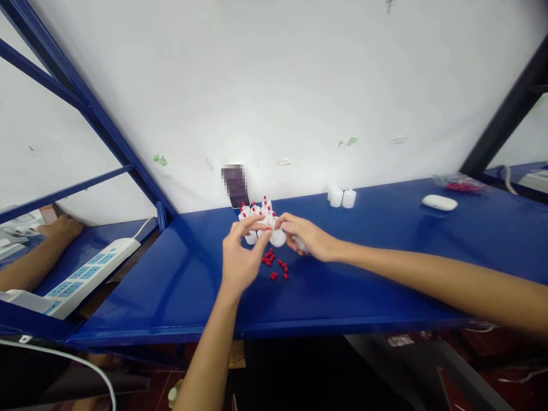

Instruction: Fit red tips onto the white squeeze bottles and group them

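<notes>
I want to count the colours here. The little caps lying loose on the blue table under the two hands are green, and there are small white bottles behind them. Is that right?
Not quite: the little caps lying loose on the blue table are red, not green. The head view shows them under the left hand and right hand, with small white bottles behind them.

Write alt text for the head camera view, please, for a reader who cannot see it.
Left hand and right hand meet over small white bottles with red tips on a blue shelf, loose red caps just below them.
</notes>
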Demonstrator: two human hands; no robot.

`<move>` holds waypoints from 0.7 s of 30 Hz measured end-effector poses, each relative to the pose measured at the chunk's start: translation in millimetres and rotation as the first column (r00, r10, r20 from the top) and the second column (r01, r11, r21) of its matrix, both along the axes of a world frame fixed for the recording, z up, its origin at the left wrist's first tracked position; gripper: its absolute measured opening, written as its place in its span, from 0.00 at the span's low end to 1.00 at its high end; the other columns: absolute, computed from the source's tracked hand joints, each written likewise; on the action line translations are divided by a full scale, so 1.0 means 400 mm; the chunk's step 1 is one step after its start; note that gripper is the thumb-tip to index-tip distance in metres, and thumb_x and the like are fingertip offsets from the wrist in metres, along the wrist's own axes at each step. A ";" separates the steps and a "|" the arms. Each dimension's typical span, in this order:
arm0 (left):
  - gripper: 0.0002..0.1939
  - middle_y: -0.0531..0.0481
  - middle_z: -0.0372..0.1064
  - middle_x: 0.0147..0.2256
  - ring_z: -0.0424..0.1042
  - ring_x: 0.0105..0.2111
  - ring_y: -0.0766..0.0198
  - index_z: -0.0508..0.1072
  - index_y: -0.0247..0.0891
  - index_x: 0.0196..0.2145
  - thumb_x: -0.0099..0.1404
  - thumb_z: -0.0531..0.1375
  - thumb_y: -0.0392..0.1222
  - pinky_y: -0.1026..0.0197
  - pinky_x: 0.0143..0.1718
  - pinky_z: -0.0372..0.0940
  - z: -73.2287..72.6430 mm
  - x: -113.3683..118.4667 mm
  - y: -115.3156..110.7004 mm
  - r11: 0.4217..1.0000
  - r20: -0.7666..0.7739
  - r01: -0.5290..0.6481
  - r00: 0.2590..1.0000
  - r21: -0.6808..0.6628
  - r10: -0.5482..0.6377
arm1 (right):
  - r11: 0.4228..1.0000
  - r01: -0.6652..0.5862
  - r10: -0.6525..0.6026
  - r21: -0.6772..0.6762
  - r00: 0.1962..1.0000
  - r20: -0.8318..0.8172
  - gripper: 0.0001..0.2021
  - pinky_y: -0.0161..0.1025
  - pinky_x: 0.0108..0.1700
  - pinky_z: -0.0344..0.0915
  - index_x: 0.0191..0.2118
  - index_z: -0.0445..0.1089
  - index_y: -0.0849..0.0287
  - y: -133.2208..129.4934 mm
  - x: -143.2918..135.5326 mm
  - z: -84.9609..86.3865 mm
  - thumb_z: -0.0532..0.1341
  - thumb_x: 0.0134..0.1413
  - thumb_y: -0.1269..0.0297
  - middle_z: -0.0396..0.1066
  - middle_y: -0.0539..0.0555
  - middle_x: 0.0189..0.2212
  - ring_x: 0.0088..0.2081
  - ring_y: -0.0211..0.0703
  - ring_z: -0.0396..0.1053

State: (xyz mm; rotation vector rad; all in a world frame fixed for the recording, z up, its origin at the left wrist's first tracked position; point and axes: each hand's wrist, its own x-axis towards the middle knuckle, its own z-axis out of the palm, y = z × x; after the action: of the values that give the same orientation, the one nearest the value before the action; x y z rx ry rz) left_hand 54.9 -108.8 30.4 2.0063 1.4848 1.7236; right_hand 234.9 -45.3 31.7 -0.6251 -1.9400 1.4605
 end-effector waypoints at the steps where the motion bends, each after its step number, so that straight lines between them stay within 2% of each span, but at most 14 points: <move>1: 0.15 0.48 0.78 0.39 0.74 0.41 0.59 0.74 0.40 0.48 0.63 0.63 0.43 0.55 0.48 0.66 0.010 -0.017 0.021 1.000 -0.021 -0.028 0.999 -0.009 0.028 | 0.998 0.055 -0.055 0.025 0.998 0.028 0.14 0.31 0.21 0.58 0.42 0.63 0.58 0.017 0.020 -0.002 0.50 0.64 0.53 0.60 0.43 0.19 0.19 0.34 0.58; 4: 0.08 0.50 0.78 0.38 0.72 0.43 0.58 0.78 0.42 0.39 0.63 0.62 0.42 0.55 0.47 0.65 0.026 -0.065 0.078 0.987 -0.202 -0.158 0.968 -0.020 0.151 | 0.984 0.166 -0.169 0.059 0.984 0.047 0.12 0.31 0.23 0.58 0.39 0.65 0.59 0.069 0.091 -0.017 0.51 0.63 0.57 0.61 0.45 0.20 0.20 0.34 0.60; 7: 0.06 0.50 0.78 0.37 0.69 0.42 0.57 0.79 0.42 0.36 0.63 0.62 0.41 0.54 0.46 0.64 0.019 -0.092 0.113 0.977 -0.352 -0.210 0.918 -0.046 0.181 | 0.954 0.296 -0.297 0.047 0.955 0.016 0.10 0.31 0.21 0.56 0.36 0.65 0.59 0.116 0.169 -0.033 0.53 0.60 0.58 0.61 0.45 0.20 0.19 0.34 0.61; 9: 0.06 0.49 0.77 0.36 0.68 0.41 0.56 0.79 0.42 0.37 0.63 0.62 0.41 0.53 0.46 0.63 0.008 -0.096 0.123 0.974 -0.389 -0.224 0.901 -0.039 0.192 | 0.916 0.397 -0.396 0.048 0.918 -0.033 0.09 0.32 0.21 0.57 0.34 0.66 0.59 0.144 0.218 -0.037 0.54 0.58 0.59 0.62 0.46 0.19 0.19 0.35 0.62; 12: 0.07 0.49 0.77 0.35 0.68 0.42 0.55 0.79 0.43 0.37 0.63 0.62 0.42 0.53 0.47 0.62 -0.004 -0.091 0.129 0.973 -0.404 -0.230 0.893 -0.031 0.198 | 0.838 0.543 -0.534 0.048 0.836 -0.127 0.08 0.33 0.21 0.58 0.31 0.67 0.60 0.187 0.287 -0.026 0.56 0.55 0.61 0.63 0.48 0.19 0.19 0.36 0.62; 15: 0.07 0.50 0.77 0.36 0.67 0.42 0.55 0.79 0.44 0.38 0.64 0.61 0.43 0.52 0.47 0.61 -0.009 -0.083 0.131 0.974 -0.435 -0.223 0.882 -0.048 0.181 | 0.694 0.718 -0.683 0.048 0.678 -0.271 0.05 0.35 0.24 0.58 0.28 0.67 0.60 0.235 0.349 -0.005 0.56 0.52 0.69 0.63 0.48 0.18 0.19 0.35 0.62; 18: 0.07 0.50 0.77 0.36 0.66 0.43 0.54 0.79 0.44 0.37 0.65 0.61 0.43 0.51 0.48 0.59 -0.015 -0.083 0.130 0.970 -0.472 -0.235 0.863 -0.056 0.182 | 0.581 0.813 -0.771 -0.023 0.542 -0.334 0.08 0.37 0.28 0.59 0.27 0.64 0.60 0.283 0.396 0.014 0.53 0.48 0.79 0.63 0.48 0.18 0.21 0.33 0.64; 19: 0.07 0.50 0.77 0.36 0.66 0.43 0.54 0.79 0.44 0.37 0.65 0.61 0.43 0.51 0.48 0.58 -0.017 -0.085 0.130 0.969 -0.482 -0.238 0.857 -0.060 0.181 | 0.555 0.830 -0.789 -0.048 0.507 -0.347 0.09 0.37 0.29 0.59 0.26 0.63 0.59 0.299 0.405 0.018 0.52 0.47 0.80 0.62 0.48 0.19 0.22 0.32 0.64; 21: 0.06 0.50 0.77 0.36 0.66 0.43 0.54 0.79 0.44 0.37 0.64 0.61 0.43 0.50 0.48 0.58 -0.019 -0.089 0.129 0.970 -0.496 -0.233 0.852 -0.069 0.169 | 0.550 0.832 -0.793 -0.071 0.494 -0.356 0.10 0.37 0.31 0.59 0.26 0.62 0.59 0.327 0.414 0.020 0.51 0.46 0.81 0.62 0.47 0.19 0.22 0.32 0.65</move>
State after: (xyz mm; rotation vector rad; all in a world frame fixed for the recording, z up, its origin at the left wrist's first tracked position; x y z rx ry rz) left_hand 19.1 -57.2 22.7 2.4061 1.9591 1.1768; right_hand 400.3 85.4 39.7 -0.9818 -1.1213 0.7471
